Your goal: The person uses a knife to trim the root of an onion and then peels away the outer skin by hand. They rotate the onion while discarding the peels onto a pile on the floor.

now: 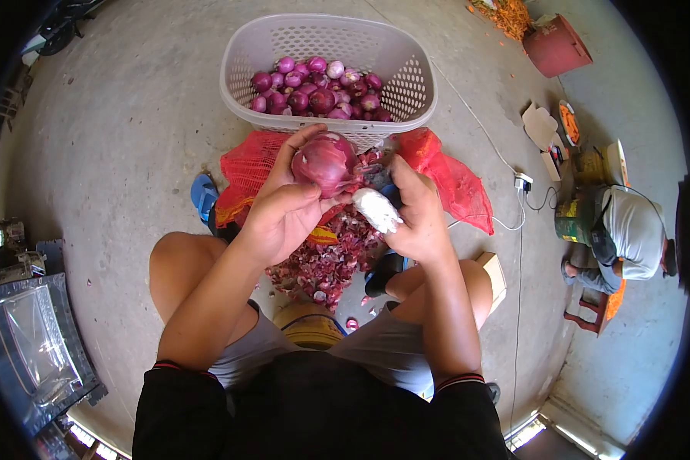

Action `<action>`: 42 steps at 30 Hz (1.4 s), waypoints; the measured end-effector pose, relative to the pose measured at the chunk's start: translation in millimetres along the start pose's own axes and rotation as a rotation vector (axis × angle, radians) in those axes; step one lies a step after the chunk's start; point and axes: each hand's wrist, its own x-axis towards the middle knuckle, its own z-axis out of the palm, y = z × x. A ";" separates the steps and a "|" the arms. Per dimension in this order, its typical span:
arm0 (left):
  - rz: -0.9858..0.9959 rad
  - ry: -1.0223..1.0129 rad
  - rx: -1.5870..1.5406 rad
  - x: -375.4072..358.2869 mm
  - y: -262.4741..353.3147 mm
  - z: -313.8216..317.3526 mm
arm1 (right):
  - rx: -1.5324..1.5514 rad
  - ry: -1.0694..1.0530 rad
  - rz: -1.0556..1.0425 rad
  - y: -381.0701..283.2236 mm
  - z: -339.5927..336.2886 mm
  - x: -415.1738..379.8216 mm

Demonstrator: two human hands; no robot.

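Note:
A large red onion rests in my left hand, the fingers and thumb wrapped round it. Its skin is purple with paler patches, and loose dry skin hangs on its right side. Close by on the right is my right hand, fingers curled, with a white wrapping around the thumb. What those fingers hold, if anything, is hidden. Below both hands, a heap of onion skins covers the floor between my feet. Just beyond them stands a grey plastic basket with many peeled, shiny purple onions inside.
Red mesh sacks lie by the basket. A white cord runs to a power strip on the right. Farther right, another person sits near buckets and a box. A red bucket lies tipped at the back.

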 end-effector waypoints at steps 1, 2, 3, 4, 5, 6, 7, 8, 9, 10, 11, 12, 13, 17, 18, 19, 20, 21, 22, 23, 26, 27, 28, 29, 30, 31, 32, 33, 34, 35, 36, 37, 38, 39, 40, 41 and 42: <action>-0.017 0.009 0.010 -0.2 0.6 -1.6 | 0.005 -0.009 -0.002 0.1 -1.3 -0.9; -0.034 0.018 0.021 -0.1 0.9 -2.3 | 0.009 -0.017 -0.003 -0.1 -2.1 -1.5; -0.030 0.031 0.018 0.3 2.5 0.0 | 0.019 0.009 -0.001 -1.5 -2.7 -1.2; -0.026 0.044 0.016 1.0 5.4 4.3 | 0.029 0.034 0.002 -3.8 -3.6 -0.4; -0.023 0.057 0.014 1.5 6.8 6.7 | 0.039 0.060 0.005 -5.9 -4.4 0.2; -0.012 0.074 0.055 1.9 6.1 6.5 | 0.001 0.046 0.030 -7.7 -5.4 0.0; -0.002 0.091 0.096 2.7 5.4 5.9 | -0.036 0.033 0.054 -9.2 -6.4 -0.5; 0.008 0.108 0.137 3.1 5.0 5.6 | -0.074 0.019 0.079 -9.8 -7.1 -0.9; 0.004 0.116 0.188 3.2 5.2 5.6 | -0.080 0.008 0.075 -8.3 -6.6 -1.5; 0.001 0.123 0.239 3.3 5.6 6.0 | -0.087 -0.004 0.071 -5.8 -5.5 -2.6; -0.003 0.131 0.290 3.5 6.0 6.3 | -0.094 -0.016 0.067 -3.9 -5.1 -3.3; 0.002 0.139 0.301 3.6 6.2 6.7 | -0.122 -0.030 0.059 -3.0 -5.6 -3.7; 0.006 0.146 0.312 3.8 6.2 7.3 | -0.151 -0.045 0.051 -2.2 -6.5 -4.3; 0.061 0.193 0.479 3.6 5.2 8.9 | -0.058 0.082 -0.063 -3.7 -2.8 -1.9; 0.052 0.189 0.451 3.6 5.3 8.1 | -0.029 0.103 -0.049 -5.7 -1.5 -1.4; 0.043 0.184 0.423 3.7 5.5 6.5 | -0.001 0.123 -0.035 -8.5 -0.3 -0.9; 0.034 0.180 0.395 3.9 5.8 5.4 | 0.028 0.144 -0.021 -11.0 -0.3 -0.2; 0.030 0.176 0.384 4.1 6.2 5.2 | 0.021 0.109 -0.030 -13.1 -2.3 0.6; 0.026 0.173 0.372 4.3 6.5 5.1 | 0.013 0.074 -0.038 -15.1 -5.3 1.3; 0.022 0.171 0.360 4.4 6.7 5.0 | 0.007 0.039 -0.046 -15.6 -7.7 1.4; 0.028 0.190 0.352 4.6 6.1 4.5 | -0.120 -0.074 -0.105 -11.0 -13.5 0.3; 0.021 0.169 0.319 4.2 6.1 2.5 | -0.166 -0.083 -0.106 -10.4 -13.0 -0.4; 0.015 0.149 0.285 3.6 6.5 -0.8 | -0.212 -0.093 -0.108 -9.8 -12.3 -1.1; 0.008 0.129 0.251 3.1 6.7 -3.1 | -0.208 -0.067 -0.118 -11.0 -10.5 -1.1; 0.005 0.129 0.256 3.0 6.7 -3.8 | -0.205 -0.042 -0.128 -12.2 -8.7 -1.1; 0.002 0.130 0.261 3.1 6.6 -4.3 | -0.153 0.018 -0.146 -16.9 -3.9 0.9; -0.001 0.130 0.266 3.2 6.3 -4.6 | -0.102 0.079 -0.165 -19.5 -1.5 1.9; -0.001 0.134 0.265 3.3 6.3 -4.2 | -0.126 0.055 -0.188 -19.3 -2.4 1.3; -0.002 0.137 0.264 3.5 6.7 -3.4 | -0.149 0.031 -0.212 -18.8 -3.9 0.8; -0.002 0.141 0.262 3.6 7.2 -2.8 | -0.172 0.007 -0.236 -18.5 -4.6 0.6; -0.005 0.142 0.267 3.5 7.8 -2.6 | -0.152 0.011 -0.261 -17.3 -3.5 0.5; -0.008 0.143 0.272 3.4 8.3 -2.5 | -0.131 0.016 -0.286 -15.3 -1.7 0.1; -0.012 0.143 0.276 3.2 8.6 -2.3 | -0.133 0.000 -0.281 -15.3 -2.3 -0.1; -0.012 0.151 0.281 3.2 8.9 -1.7 | -0.135 -0.016 -0.277 -15.2 -2.9 -0.2; -0.013 0.158 0.286 3.1 9.2 -0.9 | -0.157 -0.053 -0.244 -17.0 -7.1 0.2; -0.013 0.166 0.291 3.0 9.4 -0.5 | -0.180 -0.089 -0.212 -18.0 -9.3 0.5; -0.015 0.169 0.282 2.9 9.3 -0.8 | -0.112 -0.093 -0.180 -17.6 -8.5 0.5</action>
